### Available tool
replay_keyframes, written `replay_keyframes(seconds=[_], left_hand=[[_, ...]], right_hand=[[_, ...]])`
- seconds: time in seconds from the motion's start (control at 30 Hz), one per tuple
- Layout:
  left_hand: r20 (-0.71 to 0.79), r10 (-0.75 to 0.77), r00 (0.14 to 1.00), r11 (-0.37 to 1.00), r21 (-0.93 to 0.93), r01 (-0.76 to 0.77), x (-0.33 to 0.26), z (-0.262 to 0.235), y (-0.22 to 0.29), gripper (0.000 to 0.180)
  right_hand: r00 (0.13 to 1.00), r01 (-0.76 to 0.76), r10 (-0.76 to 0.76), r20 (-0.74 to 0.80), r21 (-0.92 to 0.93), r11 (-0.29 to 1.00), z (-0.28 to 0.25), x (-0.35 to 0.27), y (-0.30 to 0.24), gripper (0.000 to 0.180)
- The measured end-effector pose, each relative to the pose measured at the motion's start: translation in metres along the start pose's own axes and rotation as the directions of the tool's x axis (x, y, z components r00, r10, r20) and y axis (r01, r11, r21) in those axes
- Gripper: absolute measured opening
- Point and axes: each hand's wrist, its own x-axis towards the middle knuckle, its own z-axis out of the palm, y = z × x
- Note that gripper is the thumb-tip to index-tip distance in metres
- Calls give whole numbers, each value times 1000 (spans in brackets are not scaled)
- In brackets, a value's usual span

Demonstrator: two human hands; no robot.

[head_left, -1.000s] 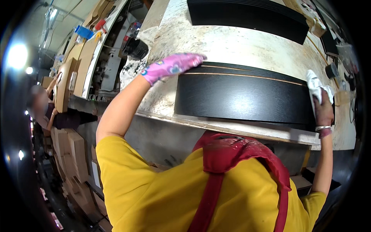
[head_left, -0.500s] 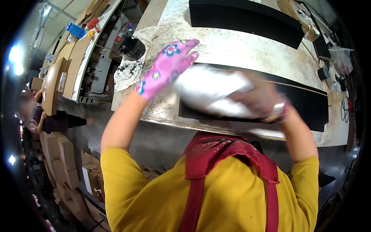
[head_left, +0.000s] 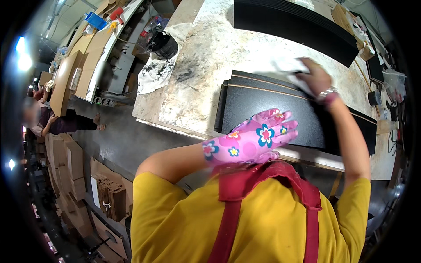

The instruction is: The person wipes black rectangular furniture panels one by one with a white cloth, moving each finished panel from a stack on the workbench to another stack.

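A stack of black boards [head_left: 265, 96] lies in front of me on the worktable, with thin brown lines showing along the boards' edges. My left hand [head_left: 256, 136], in a pink flowered glove, reaches across the near edge of the top board with its fingers stretched out, holding nothing. Whether its palm touches the board is hidden. At the stack's far side, my right hand [head_left: 316, 79] grips a white cloth [head_left: 287, 68], which is blurred by motion. A silver watch band circles that wrist.
Another stack of black boards [head_left: 298, 28] stands at the table's far side. A black bucket [head_left: 163, 45] sits at the left on a stained white cloth [head_left: 151, 76]. To the right is a small dark cup [head_left: 374, 97]. A person [head_left: 57, 122] holds a brown panel [head_left: 64, 87] at far left.
My left hand has come from the table left of the stack to the boards' near edge. My right hand has carried the white cloth away from me to the stack's far side.
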Motion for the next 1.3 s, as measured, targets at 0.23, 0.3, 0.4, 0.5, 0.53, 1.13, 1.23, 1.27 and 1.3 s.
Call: replay_keyframes(seconds=[0.23,0.3,0.4,0.5,0.53,1.13,1.23,1.27,1.3], left_hand=[[-342,-806,484,576,-260,775,-72,-96,-118,44],[-280,-772,571,571,90,816,-133,-70,-180,46],[-6,-795,606,544,433,719,-125,-59,-194,52],[-84,-688,721,616,457,641,-137,-45,-219,53],[-113,-708,698,609,404,683,-138,-44,-223,52],[-371,-874,314,385,-135,913,-116,-71,-173,55],[-169,-816,552,542,-556,631,-81,-85,-126,46],[-67,-842,536,490,-511,706,-56,-90,-101,44],[-129,-802,583,591,-309,745,-47,-89,-92,41]], right_hand=[[838,-320,543,42,846,427,-159,-163,126,56],[857,-465,479,191,687,558,-150,-192,130,64],[914,-338,401,-64,426,839,-82,-231,134,62],[860,-350,511,7,735,580,-71,-239,149,47],[848,-373,530,8,720,586,-70,-239,153,43],[738,-294,668,-97,845,447,-49,-244,171,61],[802,-268,595,-52,859,436,-54,-243,169,60],[840,-269,543,-24,850,454,-56,-244,170,61],[857,-264,515,-23,838,478,-58,-243,167,60]])
